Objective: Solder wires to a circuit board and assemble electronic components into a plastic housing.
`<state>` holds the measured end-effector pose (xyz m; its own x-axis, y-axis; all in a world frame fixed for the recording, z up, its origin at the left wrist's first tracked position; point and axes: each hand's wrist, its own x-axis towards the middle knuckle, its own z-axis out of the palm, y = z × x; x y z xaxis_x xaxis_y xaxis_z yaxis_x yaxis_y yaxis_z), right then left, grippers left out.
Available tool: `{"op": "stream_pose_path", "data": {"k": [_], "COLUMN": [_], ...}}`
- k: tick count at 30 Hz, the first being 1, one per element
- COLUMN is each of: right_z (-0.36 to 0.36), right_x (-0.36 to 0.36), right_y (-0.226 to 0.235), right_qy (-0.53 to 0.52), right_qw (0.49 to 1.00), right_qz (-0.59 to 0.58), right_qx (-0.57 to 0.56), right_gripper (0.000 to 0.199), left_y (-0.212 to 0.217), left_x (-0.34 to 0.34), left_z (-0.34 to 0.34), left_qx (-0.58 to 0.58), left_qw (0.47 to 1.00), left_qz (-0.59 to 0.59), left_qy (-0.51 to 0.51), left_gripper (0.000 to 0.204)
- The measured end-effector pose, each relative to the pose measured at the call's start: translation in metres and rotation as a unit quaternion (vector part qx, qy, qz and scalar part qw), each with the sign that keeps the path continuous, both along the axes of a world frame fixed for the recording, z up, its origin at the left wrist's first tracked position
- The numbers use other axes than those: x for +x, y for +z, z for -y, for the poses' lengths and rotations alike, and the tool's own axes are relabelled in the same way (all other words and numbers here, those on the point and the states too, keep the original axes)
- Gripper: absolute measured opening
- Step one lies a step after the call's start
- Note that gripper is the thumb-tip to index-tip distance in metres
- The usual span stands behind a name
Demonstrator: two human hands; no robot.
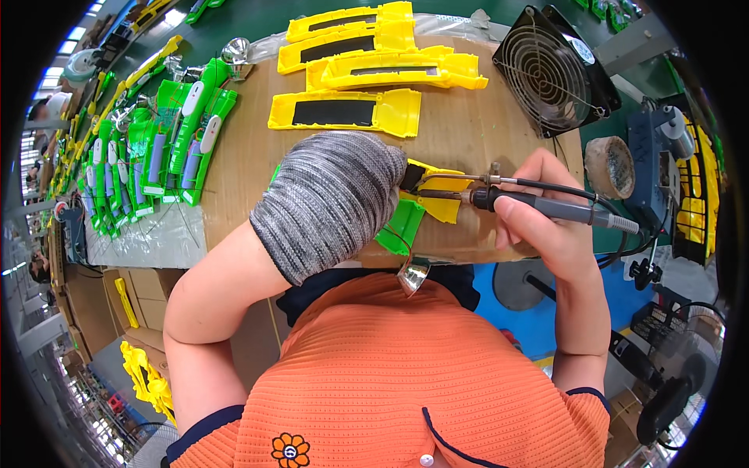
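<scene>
My left hand (331, 203), in a grey striped knit glove, is closed over a work piece at the near middle of the table; its fingertips are hidden. From under the glove stick out a yellow plastic housing (443, 207) and a green plastic shell (403, 227). A thin wire runs from there to a silver lamp reflector (412, 278) hanging at the table's front edge. My bare right hand (550, 234) grips a soldering iron (558, 211) by its dark handle. Its tip and thin metal guide tube point left into the yellow housing, beside the glove.
Several yellow housings (398, 113) with black panels lie beyond my hands. Green shells (204, 117) with batteries and wires crowd the left, near another reflector (236, 51). A black fan (546, 74), a round, crusty-looking pot (609, 168) and a solder spool (677, 132) stand right.
</scene>
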<state>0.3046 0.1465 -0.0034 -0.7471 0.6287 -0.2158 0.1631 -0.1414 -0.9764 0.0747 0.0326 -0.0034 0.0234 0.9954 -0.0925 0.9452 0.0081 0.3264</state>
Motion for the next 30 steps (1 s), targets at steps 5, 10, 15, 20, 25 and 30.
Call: {"op": "stream_pose_path", "data": {"k": [5, 10, 15, 20, 25, 30], "right_z": [0.002, 0.003, 0.005, 0.003, 0.017, 0.020], "right_x": [0.001, -0.002, 0.001, 0.015, 0.014, 0.013], "right_y": [-0.001, -0.001, 0.000, -0.004, -0.023, -0.022], "right_qy": [-0.001, -0.002, -0.023, -0.060, -0.147, -0.110], "right_qw": [1.000, 1.000, 0.999, 0.997, 0.976, 0.985], "right_qz": [-0.009, -0.003, -0.007, -0.053, -0.143, -0.122], "right_qx": [0.016, 0.018, 0.031, 0.019, -0.067, -0.053], "right_gripper": [0.016, 0.016, 0.017, 0.017, 0.016, 0.014], "left_y": [-0.003, 0.000, 0.007, 0.010, 0.018, 0.010], "left_x": [-0.004, -0.002, 0.001, 0.003, 0.006, 0.004], "left_z": [-0.001, -0.004, -0.006, -0.008, -0.013, -0.009], "left_qx": [0.025, -0.008, 0.003, -0.016, -0.054, -0.010], "left_qw": [0.999, 1.000, 1.000, 1.000, 0.998, 1.000], "left_qz": [0.020, -0.010, -0.012, -0.016, -0.022, -0.007], "left_qy": [-0.020, -0.016, -0.022, -0.009, -0.012, -0.002], "left_gripper": [0.012, 0.013, 0.013, 0.014, 0.013, 0.013]}}
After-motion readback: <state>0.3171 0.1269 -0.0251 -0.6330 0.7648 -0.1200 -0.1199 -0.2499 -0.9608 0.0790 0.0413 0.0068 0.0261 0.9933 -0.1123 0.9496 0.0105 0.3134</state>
